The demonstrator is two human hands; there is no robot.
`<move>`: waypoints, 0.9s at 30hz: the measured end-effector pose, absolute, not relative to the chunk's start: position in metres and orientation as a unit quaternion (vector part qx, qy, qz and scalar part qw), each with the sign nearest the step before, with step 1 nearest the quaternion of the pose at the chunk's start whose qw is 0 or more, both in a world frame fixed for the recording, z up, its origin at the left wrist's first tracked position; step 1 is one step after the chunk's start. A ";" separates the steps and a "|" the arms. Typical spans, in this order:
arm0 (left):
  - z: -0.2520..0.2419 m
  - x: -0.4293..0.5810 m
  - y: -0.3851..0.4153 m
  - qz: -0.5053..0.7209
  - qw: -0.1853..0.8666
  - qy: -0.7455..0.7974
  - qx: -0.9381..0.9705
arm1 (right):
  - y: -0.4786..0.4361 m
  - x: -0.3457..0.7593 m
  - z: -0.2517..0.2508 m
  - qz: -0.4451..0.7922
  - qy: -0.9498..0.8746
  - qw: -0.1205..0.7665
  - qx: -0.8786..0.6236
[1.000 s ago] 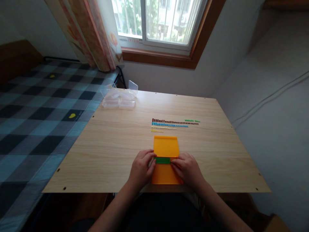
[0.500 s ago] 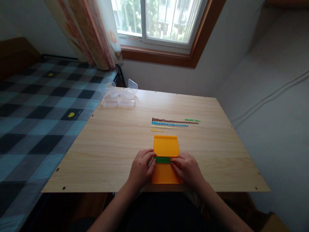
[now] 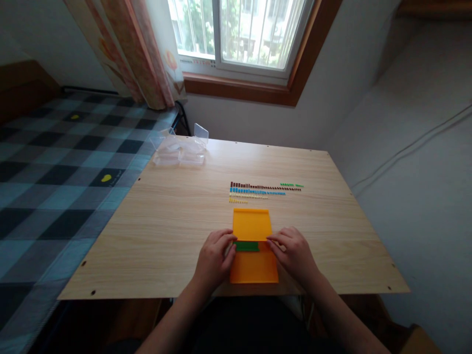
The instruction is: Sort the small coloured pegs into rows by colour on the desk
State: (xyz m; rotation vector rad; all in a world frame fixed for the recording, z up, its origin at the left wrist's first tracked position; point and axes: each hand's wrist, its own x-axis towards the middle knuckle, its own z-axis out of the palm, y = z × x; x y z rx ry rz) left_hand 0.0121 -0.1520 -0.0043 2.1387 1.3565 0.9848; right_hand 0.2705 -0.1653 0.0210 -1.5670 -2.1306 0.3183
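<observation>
An orange hinged case or board lies near the table's front edge, with an upper panel [image 3: 251, 224] and a lower panel [image 3: 254, 268]. A green strip [image 3: 247, 246] lies across it, just below the upper panel's lower edge. My left hand [image 3: 214, 255] pinches the left side at that edge, by the strip's left end. At the right end of the same edge, my right hand [image 3: 293, 250] pinches the upper panel's corner. The strip's right end is free of my fingers.
Rows of small brown, blue [image 3: 258, 191], cream and yellow pieces lie beyond the orange panels, with green ones [image 3: 286, 185] at the right. Clear plastic boxes [image 3: 180, 150] stand at the table's [image 3: 165, 221] back left. A checkered bed [image 3: 84, 157] adjoins the left side.
My right hand has moved off the green strip's right end, slightly right and up to the panel's corner. The view has shifted slightly.
</observation>
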 end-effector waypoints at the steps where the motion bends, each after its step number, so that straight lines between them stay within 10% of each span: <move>1: -0.004 0.012 -0.152 0.355 0.211 0.488 0.769 | -0.158 0.279 0.023 0.100 -0.773 0.243 -0.578; 27: -0.009 0.010 -0.149 0.370 0.211 0.503 0.752 | 0.052 0.333 0.032 0.025 -0.664 -0.023 -0.747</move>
